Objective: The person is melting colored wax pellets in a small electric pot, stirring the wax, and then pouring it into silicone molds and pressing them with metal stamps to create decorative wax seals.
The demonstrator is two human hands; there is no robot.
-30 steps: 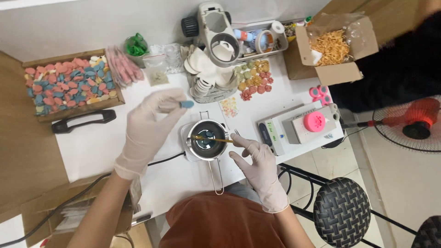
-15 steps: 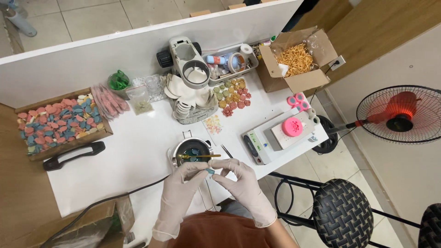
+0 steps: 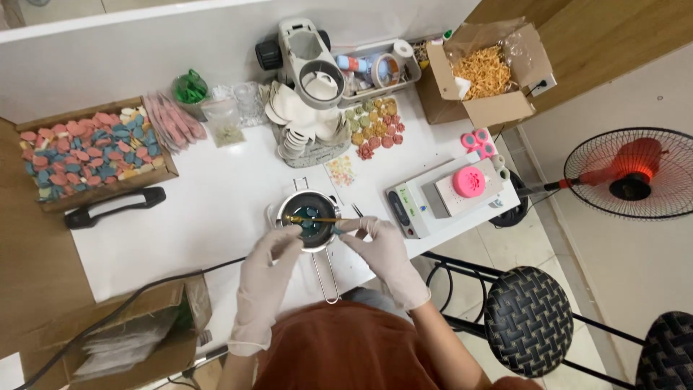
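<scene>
Both my hands wear white gloves and sit close together at the near rim of a small metal melting pot [image 3: 311,205] on the white table [image 3: 216,202]. Blue-green pieces lie in the pot, and a thin golden stick [image 3: 314,219] rests across it. My left hand [image 3: 273,254] is curled at the pot's near left side, fingertips pinched near the rim. My right hand [image 3: 375,244] pinches something small at the pot's right edge, by the stick's end; I cannot make out what it is. The pot's long handle [image 3: 326,278] points toward me between my arms.
A tray of pink, blue and cream pieces [image 3: 86,153] sits far left, a black handle [image 3: 115,206] beside it. A white microscope [image 3: 310,65], round coloured discs [image 3: 375,128], a scale with a pink mould [image 3: 462,186], a box of straw [image 3: 491,72], a fan [image 3: 628,173] and stools [image 3: 527,318] surround.
My left hand came down from above the pot's left to its near rim, joining my right hand. The view shifted back and the table now sits higher in frame.
</scene>
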